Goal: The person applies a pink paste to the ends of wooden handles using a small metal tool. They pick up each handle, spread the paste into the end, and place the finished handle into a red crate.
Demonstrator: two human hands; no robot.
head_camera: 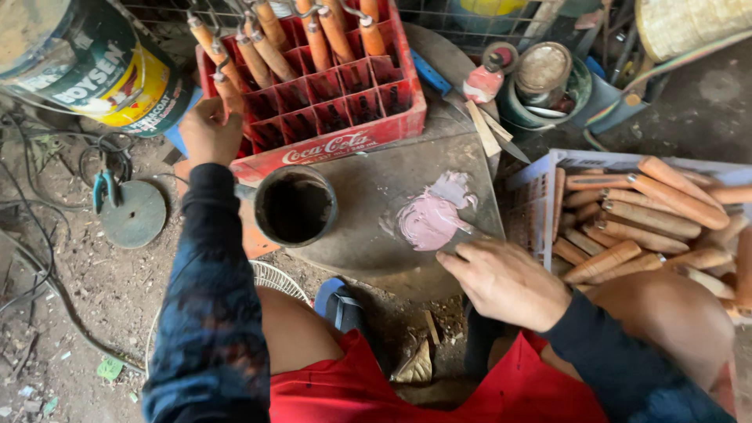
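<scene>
My left hand (207, 131) reaches up to the red plastic crate (329, 137) and is closed on a wooden handle (228, 88) at the crate's left corner. Several more wooden handles (321, 35) with metal hooks stand in the crate's cells. My right hand (505, 282) rests on the near edge of a grey metal plate (360, 196). Its fingers curl over a thin blade (464, 230) whose tip touches a smear of pink paste (431, 219). Most of the blade is hidden by the hand.
A black can (296, 207) stands on the plate's left. A white basket (531, 200) on the right holds several wooden handles (634, 223). A large paint can (86, 63), pliers (102, 188), a round disc (133, 213) and jars (544, 70) lie around.
</scene>
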